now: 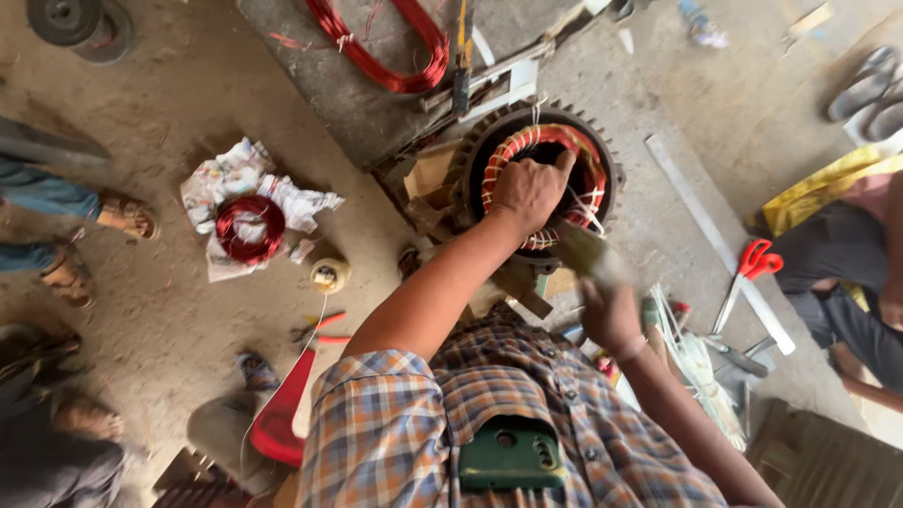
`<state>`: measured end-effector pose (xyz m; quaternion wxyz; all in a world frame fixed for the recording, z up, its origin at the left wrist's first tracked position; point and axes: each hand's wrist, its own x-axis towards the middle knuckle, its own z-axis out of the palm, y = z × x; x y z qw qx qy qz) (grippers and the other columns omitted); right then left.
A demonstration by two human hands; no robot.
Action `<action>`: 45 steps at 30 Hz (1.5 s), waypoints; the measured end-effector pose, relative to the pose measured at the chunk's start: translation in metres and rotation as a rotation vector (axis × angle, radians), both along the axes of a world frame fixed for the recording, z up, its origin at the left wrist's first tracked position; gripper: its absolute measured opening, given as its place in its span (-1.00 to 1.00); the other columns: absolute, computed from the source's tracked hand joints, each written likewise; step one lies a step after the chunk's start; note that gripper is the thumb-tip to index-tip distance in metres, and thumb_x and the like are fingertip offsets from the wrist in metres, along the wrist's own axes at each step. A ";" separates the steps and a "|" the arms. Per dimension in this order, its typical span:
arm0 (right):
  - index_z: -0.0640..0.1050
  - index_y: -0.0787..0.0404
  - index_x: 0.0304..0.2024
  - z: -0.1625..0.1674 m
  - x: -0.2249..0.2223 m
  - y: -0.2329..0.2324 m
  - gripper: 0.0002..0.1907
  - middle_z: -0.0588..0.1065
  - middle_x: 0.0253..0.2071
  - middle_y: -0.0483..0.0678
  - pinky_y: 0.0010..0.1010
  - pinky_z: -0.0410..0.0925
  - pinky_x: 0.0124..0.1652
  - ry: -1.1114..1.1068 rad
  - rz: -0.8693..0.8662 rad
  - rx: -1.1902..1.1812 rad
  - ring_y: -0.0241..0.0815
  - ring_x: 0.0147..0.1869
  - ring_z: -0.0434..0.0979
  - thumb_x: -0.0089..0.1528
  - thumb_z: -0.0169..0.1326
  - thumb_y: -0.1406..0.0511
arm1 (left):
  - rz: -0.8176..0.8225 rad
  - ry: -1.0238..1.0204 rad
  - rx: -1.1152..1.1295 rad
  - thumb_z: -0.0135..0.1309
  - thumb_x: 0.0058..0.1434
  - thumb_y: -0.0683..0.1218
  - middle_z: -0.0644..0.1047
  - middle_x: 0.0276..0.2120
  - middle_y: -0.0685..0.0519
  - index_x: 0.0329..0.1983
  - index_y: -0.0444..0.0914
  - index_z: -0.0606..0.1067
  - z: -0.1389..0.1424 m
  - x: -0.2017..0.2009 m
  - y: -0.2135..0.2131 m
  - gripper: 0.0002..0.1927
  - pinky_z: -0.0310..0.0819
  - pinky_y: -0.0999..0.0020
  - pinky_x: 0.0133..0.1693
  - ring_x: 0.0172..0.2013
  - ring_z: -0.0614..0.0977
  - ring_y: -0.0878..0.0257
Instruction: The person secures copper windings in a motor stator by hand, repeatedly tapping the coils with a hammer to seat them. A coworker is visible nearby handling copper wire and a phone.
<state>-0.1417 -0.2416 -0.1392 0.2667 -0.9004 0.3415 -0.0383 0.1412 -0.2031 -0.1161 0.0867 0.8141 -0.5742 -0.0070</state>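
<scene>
Red-handled scissors [752,263] lie on the dirt floor. Well left of the scissors, a red wire coil [249,229] rests on crumpled paper [296,202]; a tape roll [330,276] sits between. Sandals [870,89] lie up-right of them.

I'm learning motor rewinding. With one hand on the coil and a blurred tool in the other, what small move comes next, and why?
Probably a light tap on the winding: the left hand presses the red copper winding inside the stator, while the right hand holds a blurred mallet-like tool just beside it.
</scene>
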 end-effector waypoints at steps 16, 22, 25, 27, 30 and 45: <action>0.55 0.29 -0.06 0.169 0.068 -0.034 -0.80 0.60 -0.24 0.07 -0.25 0.43 -0.20 0.215 0.152 -0.114 -0.12 -0.20 0.59 0.32 0.08 0.30 | -0.313 0.847 0.022 0.00 0.10 -0.19 0.61 -0.43 -0.31 -0.34 -0.44 0.56 -0.022 -0.135 0.048 -0.79 0.62 0.07 -0.29 -0.40 0.71 -0.07; 0.51 0.22 -0.07 0.215 0.125 -0.014 -0.82 0.57 -0.27 0.09 -0.24 0.41 -0.27 -0.232 0.294 -0.365 -0.07 -0.28 0.55 0.38 -0.03 0.27 | -0.280 0.939 -0.021 0.00 0.10 -0.21 0.58 -0.38 -0.35 -0.36 -0.44 0.58 -0.037 -0.136 0.037 -0.81 0.65 0.06 -0.27 -0.32 0.70 -0.16; 0.49 0.18 -0.08 0.199 0.142 -0.004 -0.82 0.56 -0.29 0.10 -0.23 0.40 -0.31 0.314 0.320 -0.267 -0.04 -0.31 0.54 0.41 -0.08 0.25 | -0.369 0.997 0.211 -0.11 0.26 -0.20 0.61 -0.39 -0.30 -0.35 -0.45 0.53 -0.037 -0.134 0.039 -0.76 0.71 0.12 -0.38 -0.39 0.74 -0.06; 0.48 0.16 -0.08 0.196 0.147 -0.011 -0.82 0.55 -0.30 0.11 -0.22 0.39 -0.33 0.611 0.284 -0.299 -0.02 -0.34 0.53 0.43 -0.12 0.23 | -0.434 0.830 -0.039 -0.01 0.14 -0.18 0.61 -0.42 -0.28 -0.38 -0.47 0.54 -0.037 -0.134 0.039 -0.79 0.64 0.10 -0.35 -0.41 0.71 -0.06; 0.45 0.12 -0.08 0.196 0.152 -0.025 -0.85 0.54 -0.23 0.14 -0.22 0.39 -0.33 0.117 0.450 -0.637 0.03 -0.31 0.54 0.48 -0.18 0.32 | -0.431 0.862 -0.020 0.01 0.15 -0.19 0.62 -0.44 -0.28 -0.39 -0.43 0.57 -0.034 -0.135 0.039 -0.81 0.62 0.13 -0.32 -0.39 0.71 -0.04; 0.46 0.06 -0.05 0.144 0.177 0.000 -0.49 0.54 -0.60 -0.01 -0.12 0.41 -0.49 0.991 0.182 -0.233 0.00 -0.53 0.62 0.34 -0.17 -0.16 | -0.549 0.938 0.031 0.07 0.13 -0.14 0.64 -0.35 -0.21 -0.37 -0.33 0.63 -0.040 -0.143 0.035 -0.82 0.61 0.09 -0.27 -0.31 0.72 -0.04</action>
